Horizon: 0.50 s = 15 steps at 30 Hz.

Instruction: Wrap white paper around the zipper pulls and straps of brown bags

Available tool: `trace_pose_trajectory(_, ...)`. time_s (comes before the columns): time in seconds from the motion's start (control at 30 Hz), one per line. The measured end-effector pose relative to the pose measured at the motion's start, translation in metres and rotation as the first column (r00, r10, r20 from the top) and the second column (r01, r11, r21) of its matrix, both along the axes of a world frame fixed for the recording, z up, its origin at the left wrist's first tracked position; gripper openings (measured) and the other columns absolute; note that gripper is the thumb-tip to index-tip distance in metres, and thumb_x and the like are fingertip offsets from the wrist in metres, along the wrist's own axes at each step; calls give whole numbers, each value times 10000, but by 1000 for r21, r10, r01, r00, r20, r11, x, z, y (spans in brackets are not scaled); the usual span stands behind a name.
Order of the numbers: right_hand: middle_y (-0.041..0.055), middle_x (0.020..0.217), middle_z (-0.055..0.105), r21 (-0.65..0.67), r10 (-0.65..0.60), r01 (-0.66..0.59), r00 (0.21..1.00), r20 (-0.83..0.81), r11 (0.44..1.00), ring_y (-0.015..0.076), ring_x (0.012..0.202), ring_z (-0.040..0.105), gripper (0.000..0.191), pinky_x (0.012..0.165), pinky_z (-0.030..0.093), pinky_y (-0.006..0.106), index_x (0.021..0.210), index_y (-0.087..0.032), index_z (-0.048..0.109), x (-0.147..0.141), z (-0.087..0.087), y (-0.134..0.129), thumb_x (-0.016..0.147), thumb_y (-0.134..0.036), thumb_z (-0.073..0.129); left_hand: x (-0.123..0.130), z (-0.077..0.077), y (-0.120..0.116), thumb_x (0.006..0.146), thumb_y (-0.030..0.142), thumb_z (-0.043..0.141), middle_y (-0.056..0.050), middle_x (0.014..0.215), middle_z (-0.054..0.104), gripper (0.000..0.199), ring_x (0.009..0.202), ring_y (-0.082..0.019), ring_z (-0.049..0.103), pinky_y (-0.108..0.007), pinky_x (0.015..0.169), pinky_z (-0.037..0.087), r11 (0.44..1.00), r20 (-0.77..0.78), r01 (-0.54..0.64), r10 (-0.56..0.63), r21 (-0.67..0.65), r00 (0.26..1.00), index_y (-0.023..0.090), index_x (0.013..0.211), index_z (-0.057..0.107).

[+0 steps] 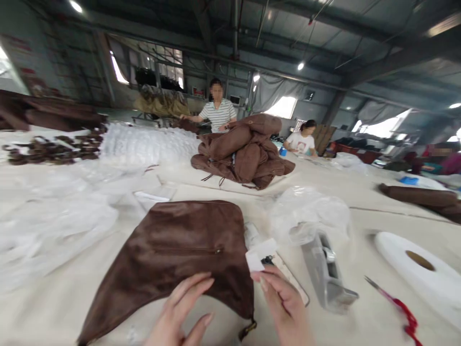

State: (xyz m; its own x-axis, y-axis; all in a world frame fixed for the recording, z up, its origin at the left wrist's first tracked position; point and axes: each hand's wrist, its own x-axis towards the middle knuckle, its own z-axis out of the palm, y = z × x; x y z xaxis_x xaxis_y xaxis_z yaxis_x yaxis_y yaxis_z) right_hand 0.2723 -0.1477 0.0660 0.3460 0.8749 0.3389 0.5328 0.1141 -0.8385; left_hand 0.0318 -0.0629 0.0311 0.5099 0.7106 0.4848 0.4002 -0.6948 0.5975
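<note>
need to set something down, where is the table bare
Bare cream tabletop lies between the crumpled clear plastic and the brown rolled material at right; a narrow strip between the grey tape dispenser and red-handled scissors. Crowded: from dispenser to brown leather-look bag.

Pale, fairly even light lay over the table (334, 192) around the brown bag (194, 235), with soft shadows, while the hall beyond it was dim except for glaring windows (284, 107) and ceiling lamps (300, 66). My fingers (190, 290) looked slightly blurred, the white roll (392, 250) right of the bag was smeared and stretched, and coarse pixels hid faces beyond it.
</note>
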Motion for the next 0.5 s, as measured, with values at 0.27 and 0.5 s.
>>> trace_pose_trajectory(0.27, 38, 1077, 696, 177, 619, -601, 782, -70, 780, 163, 988, 659, 241, 882, 515, 215, 1068, -294, 703, -101, 7, 16, 916, -239, 524, -28, 10, -41, 884, 155, 479, -99, 1173, 652, 443, 1087, -195, 622, -299, 930, 523, 990, -10, -95, 97, 107, 995, 210, 1319, 414)
trace_pose_trajectory(0.5, 98, 1072, 685, -148, 517, -705, 630, -579, 694, 222, 1013, 635, 278, 858, 510, 302, 997, -223, 715, -169, -36, 28, 879, -439, 586, -160, 3, -70, 954, 307, 427, -11, 780, 643, 184, 740, -156, 616, -239, 720, 503, 776, -16, -567, 586, -278, 810, 201, 955, 578)
